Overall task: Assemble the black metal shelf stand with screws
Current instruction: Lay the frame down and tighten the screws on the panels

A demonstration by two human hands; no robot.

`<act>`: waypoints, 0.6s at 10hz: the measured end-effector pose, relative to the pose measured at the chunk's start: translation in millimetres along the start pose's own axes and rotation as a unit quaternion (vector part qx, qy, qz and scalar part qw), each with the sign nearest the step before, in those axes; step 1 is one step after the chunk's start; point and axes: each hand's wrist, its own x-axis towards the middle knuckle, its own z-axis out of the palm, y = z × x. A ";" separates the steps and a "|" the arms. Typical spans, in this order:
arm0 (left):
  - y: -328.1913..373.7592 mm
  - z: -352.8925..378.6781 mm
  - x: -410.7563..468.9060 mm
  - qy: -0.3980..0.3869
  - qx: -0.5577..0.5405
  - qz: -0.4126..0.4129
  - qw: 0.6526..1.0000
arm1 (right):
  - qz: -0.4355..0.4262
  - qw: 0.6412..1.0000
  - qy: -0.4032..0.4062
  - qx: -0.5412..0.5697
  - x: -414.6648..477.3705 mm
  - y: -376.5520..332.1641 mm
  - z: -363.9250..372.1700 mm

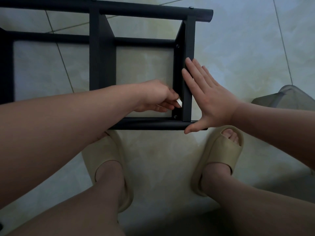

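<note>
Beige sandals [219,150] sit on the person's feet at the bottom of the frame, on a pale tiled floor [162,159]. Just beyond the toes lies the black metal shelf stand [102,57], flat on the floor and filling the upper left and centre. The left hand [153,96] reaches in from the left at the middle, its grip pinched round a small white piece [179,103] held against the inner face of the stand's right-hand bar, just above a screw [175,116] in the near corner. The right hand [209,97] holds nothing: straight fingers lie flat along the outer face of the same bar, thumb across the end of the near tube. A grey translucent thing [286,97] lies at the right edge. Further screws show along the far tube.
</note>
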 end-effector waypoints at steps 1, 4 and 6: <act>-1.7 0.0 -0.3 -0.003 -0.002 0.005 1.000 | -0.002 1.000 0.001 0.000 -0.1 0.3 0.1; -6.2 -0.8 -1.3 -0.004 -0.011 0.003 1.000 | 0.000 1.000 0.001 -0.001 0.0 0.9 0.6; -9.7 -1.9 -3.2 0.000 0.015 0.013 1.000 | 0.000 1.000 -0.002 0.000 -0.1 0.4 0.0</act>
